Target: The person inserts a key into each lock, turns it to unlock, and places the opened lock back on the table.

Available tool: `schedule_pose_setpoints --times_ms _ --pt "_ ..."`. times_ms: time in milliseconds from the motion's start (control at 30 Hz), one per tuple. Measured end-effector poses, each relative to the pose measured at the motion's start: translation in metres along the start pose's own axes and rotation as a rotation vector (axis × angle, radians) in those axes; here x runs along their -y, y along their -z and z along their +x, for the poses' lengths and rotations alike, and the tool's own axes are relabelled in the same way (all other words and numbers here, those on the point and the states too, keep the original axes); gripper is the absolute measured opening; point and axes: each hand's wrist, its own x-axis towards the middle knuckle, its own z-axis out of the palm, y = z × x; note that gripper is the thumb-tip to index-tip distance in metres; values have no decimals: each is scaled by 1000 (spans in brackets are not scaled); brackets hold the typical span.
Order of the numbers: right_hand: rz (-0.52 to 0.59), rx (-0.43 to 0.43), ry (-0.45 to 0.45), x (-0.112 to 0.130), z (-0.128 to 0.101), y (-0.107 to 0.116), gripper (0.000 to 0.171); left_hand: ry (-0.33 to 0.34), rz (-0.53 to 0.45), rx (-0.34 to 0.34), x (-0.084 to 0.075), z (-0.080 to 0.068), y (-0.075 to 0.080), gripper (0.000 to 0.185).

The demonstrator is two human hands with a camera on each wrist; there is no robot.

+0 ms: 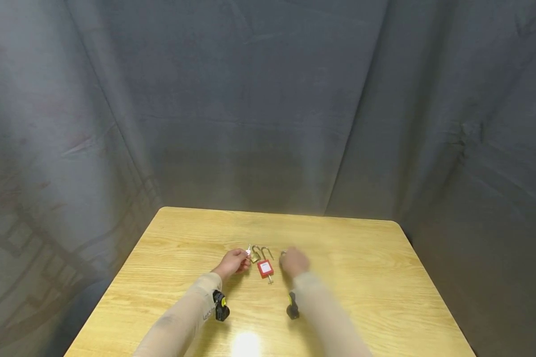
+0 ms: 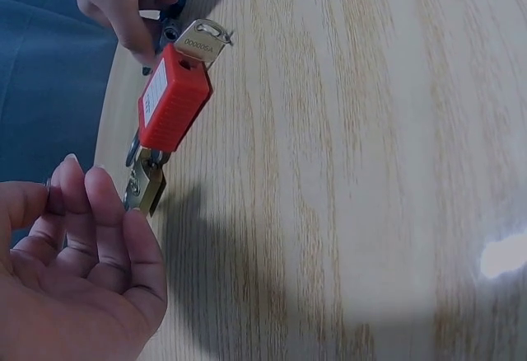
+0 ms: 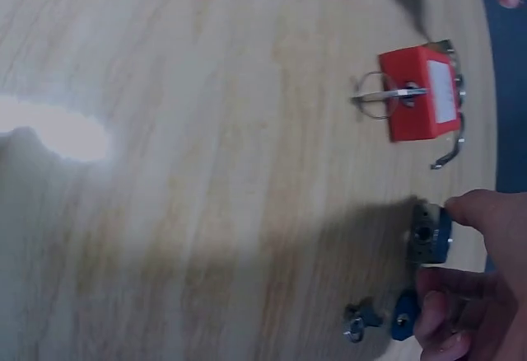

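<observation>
My left hand pinches a small silver key between thumb and fingertips. Just right of it lies a brass padlock with its shackle up. Beside that, a red padlock with a white label rests on the table, a key on a ring in its keyhole. My right hand, blurred in the head view, has thumb and index finger around a blue-edged padlock. By its other fingers lie a second blue piece and a silver key.
A light wood-grain table bears everything, with rounded far corners. Grey cloth curtains hang behind it and at both sides. Glare shines at the near edge. Each wrist carries a black camera.
</observation>
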Motion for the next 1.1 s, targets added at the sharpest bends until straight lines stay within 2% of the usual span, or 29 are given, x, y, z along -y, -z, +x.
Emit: schedule_pose_setpoints --times_ms 167,400,467,567,733,800,900,967,1100 --pt "-11 -26 -6 1 1 -9 23 -1 -4 5 2 0 1 25" --pt "-85 -75 72 -4 3 -16 22 -6 3 22 -1 -2 1 27" --pt "-69 -100 103 -7 4 -18 18 -7 4 18 -1 -2 1 27" --pt "58 -143 161 -12 4 -19 13 -19 -11 13 0 -1 1 26" --pt "-25 -211 398 -16 3 -13 17 -34 -69 -23 2 2 4 25" --pt "94 -123 426 -14 1 -8 14 -42 -75 -40 2 2 4 25" --pt "540 69 325 -11 -2 -1 14 -37 -75 -47 0 3 4 25" --pt "729 114 259 -11 -3 2 18 -36 -79 -45 -1 2 4 25" --pt "801 121 266 -13 0 9 29 -25 -86 -45 -1 1 3 25"
